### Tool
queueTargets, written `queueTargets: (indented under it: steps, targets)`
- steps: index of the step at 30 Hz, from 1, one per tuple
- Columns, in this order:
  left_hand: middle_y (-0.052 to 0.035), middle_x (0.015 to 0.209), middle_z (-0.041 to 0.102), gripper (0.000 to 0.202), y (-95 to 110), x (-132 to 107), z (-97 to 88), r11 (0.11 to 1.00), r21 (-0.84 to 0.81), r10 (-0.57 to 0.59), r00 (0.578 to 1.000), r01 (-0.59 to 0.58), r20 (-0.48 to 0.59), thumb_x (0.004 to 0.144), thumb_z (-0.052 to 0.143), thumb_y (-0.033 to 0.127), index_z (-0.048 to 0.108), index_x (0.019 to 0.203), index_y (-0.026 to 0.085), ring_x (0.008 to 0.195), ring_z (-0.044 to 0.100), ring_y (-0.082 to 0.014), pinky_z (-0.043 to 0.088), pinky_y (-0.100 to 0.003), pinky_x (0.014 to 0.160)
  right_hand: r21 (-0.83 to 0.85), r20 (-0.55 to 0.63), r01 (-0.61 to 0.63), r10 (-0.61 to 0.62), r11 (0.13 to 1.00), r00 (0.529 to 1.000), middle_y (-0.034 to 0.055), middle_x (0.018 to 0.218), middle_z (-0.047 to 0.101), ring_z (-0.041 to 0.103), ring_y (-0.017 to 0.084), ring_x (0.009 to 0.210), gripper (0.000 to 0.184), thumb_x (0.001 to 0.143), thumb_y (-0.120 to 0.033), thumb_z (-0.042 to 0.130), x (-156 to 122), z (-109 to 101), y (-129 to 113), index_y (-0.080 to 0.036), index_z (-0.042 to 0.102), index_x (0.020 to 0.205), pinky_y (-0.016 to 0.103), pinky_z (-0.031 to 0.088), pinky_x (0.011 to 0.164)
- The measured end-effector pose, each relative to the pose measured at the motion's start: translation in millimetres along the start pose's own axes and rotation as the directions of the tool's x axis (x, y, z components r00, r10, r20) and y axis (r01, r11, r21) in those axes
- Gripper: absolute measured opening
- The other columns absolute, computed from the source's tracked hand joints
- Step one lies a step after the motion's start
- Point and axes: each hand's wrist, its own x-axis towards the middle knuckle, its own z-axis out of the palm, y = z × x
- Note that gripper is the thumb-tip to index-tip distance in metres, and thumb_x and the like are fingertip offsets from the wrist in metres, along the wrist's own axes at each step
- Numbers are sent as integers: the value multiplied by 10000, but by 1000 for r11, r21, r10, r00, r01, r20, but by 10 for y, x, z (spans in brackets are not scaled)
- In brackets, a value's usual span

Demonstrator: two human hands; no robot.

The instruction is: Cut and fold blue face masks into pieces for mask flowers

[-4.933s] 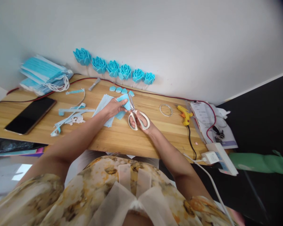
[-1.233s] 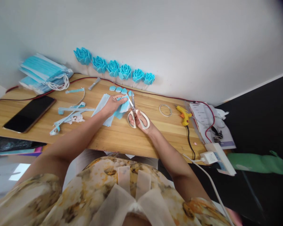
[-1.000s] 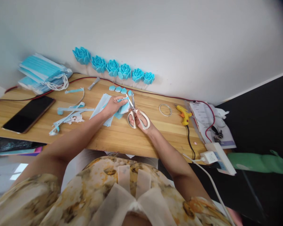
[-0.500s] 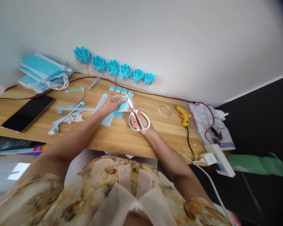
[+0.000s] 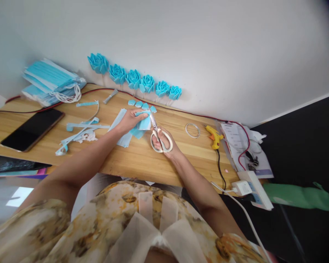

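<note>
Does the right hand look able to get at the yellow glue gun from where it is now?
Probably yes, but not freely: the right hand has its fingers in the scissors. The glue gun lies uncovered to its right, with only the white ring near the path.

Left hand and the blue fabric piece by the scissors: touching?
Touching. The head view shows the left hand with fingers closed over the top edge of the blue fabric piece, holding it beside the scissors.
</note>
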Motion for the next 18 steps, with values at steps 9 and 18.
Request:
queueTargets:
  steps: [9,18]
  targets:
    - [-25,749,699,539,-33,7,4,998,-64,-25,998,22,-51,607,875,659,730,795,174,687,613,-168,491,-283,658,1,107,-42,41,999,993,-56,655,586,461,97,490,690,738,-758,750,13,-36,27,-214,549,1111,247,339,449]
    - [-15,723,692,540,-79,-27,51,1000,-10,-11,1000,11,-23,625,864,678,736,774,175,653,580,-151,494,-277,658,12,121,-2,0,1000,993,-55,676,573,483,110,523,634,792,-753,702,15,-60,85,-222,535,1095,259,358,475]
